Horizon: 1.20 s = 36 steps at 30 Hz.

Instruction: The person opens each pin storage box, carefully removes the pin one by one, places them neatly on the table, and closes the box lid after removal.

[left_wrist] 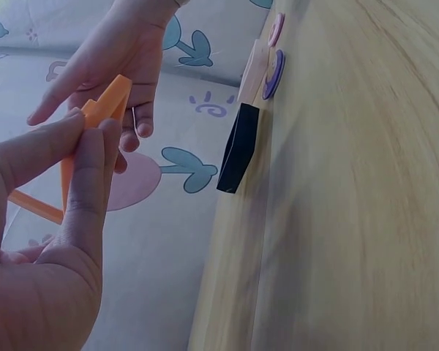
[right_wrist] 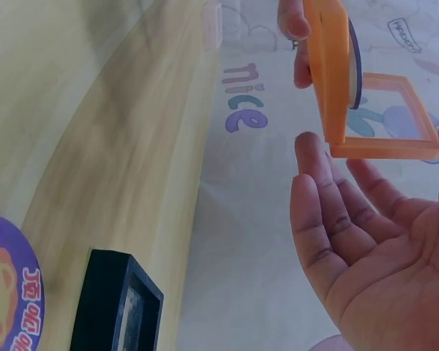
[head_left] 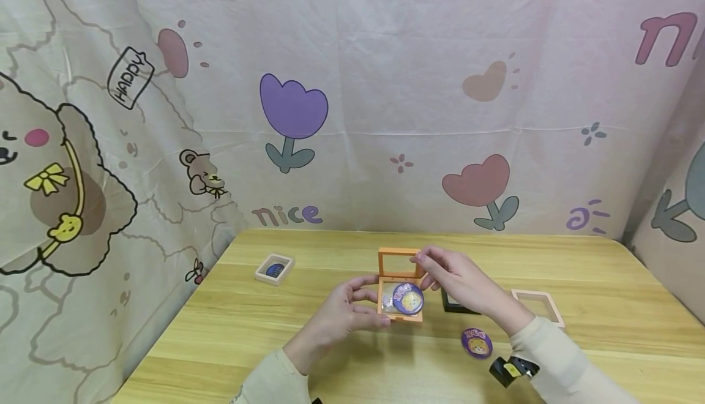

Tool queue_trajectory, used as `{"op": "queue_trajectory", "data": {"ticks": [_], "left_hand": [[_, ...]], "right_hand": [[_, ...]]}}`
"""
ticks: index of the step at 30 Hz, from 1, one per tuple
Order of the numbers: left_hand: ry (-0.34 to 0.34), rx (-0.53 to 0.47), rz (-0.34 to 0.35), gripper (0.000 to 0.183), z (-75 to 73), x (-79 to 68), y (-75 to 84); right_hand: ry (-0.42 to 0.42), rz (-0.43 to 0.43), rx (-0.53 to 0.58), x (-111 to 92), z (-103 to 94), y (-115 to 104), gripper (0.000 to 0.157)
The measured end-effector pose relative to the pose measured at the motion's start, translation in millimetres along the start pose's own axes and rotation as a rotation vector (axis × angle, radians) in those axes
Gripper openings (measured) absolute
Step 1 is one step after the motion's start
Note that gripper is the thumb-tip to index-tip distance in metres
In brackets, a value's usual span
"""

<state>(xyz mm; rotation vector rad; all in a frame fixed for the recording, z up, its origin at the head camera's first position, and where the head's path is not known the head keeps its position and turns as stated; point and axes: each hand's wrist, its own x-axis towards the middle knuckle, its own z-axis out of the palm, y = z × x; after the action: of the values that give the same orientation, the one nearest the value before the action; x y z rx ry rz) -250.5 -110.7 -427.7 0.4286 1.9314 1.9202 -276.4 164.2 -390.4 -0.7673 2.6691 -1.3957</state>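
My left hand (head_left: pixel 352 309) grips a small orange hinged case (head_left: pixel 401 318) by its left side and front edge, holding it up above the table. The lid (head_left: pixel 398 251) stands raised, with a clear window in its frame. On the clear inside of the base sits a round purple badge (head_left: pixel 409 301) with a cartoon animal face, its rim sticking out from the base in the right wrist view. My right hand (head_left: pixel 454 275) is at the lid's right edge, thumb tip at the corner; in the right wrist view its fingers (right_wrist: pixel 329 227) are extended and loosely bent.
A second purple badge (head_left: pixel 476 343) lies on the wooden table (head_left: pixel 220 330). A black case (right_wrist: pixel 95 300) and a pale pink frame (head_left: pixel 559 315) are to the right. At the back left is a white case (head_left: pixel 289 269) with a dark blue piece inside. Printed cloth (head_left: pixel 385 177) hangs behind.
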Motion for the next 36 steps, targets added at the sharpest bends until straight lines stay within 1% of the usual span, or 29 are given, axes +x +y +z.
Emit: {"op": "queue_trajectory", "data": {"ticks": [4, 8, 12, 14, 16, 20, 23, 25, 31, 36], "left_hand": [[0.009, -0.018, 0.000, 0.082, -1.5, 0.1, 0.5], [0.022, -0.030, -0.001, 0.082, -3.1, 0.3, 1.1], [0.032, -0.039, -0.006, 0.082, -3.7, 0.1, 1.4], [0.036, -0.041, -0.009, 0.082, -4.1, 0.0, 1.4], [0.037, -0.043, -0.007, 0.082, -4.7, 0.4, 0.8], [0.030, -0.046, -0.002, 0.082, -6.3, 2.0, -0.7], [0.024, -0.044, 0.008, 0.082, -7.5, 2.4, -1.1], [0.021, -0.040, 0.015, 0.082, -8.1, 2.3, -1.2], [0.018, -0.031, 0.008, 0.083, -9.1, 1.6, -1.2], [0.030, -0.028, -0.014, 0.082, -9.2, 0.8, -1.1]], "right_hand": [[0.050, -0.010, -0.049, -3, -0.7, -1, 0.035], [0.089, -0.041, -0.118, -7, -3.5, -2, 0.031], [0.092, -0.088, -0.155, -10, -6.8, -5, 0.023], [0.081, -0.128, -0.180, -11, -8.0, -7, 0.019], [0.074, -0.195, -0.219, -13, -8.8, -10, 0.019], [0.063, -0.342, -0.347, -16, -7.4, -15, 0.028], [0.038, -0.400, -0.432, -18, -4.5, -21, 0.036], [0.009, -0.409, -0.465, -19, -2.9, -25, 0.040], [-0.084, -0.408, -0.486, -20, -0.3, -34, 0.049], [-0.155, -0.401, -0.512, -19, -0.5, -38, 0.052]]}}
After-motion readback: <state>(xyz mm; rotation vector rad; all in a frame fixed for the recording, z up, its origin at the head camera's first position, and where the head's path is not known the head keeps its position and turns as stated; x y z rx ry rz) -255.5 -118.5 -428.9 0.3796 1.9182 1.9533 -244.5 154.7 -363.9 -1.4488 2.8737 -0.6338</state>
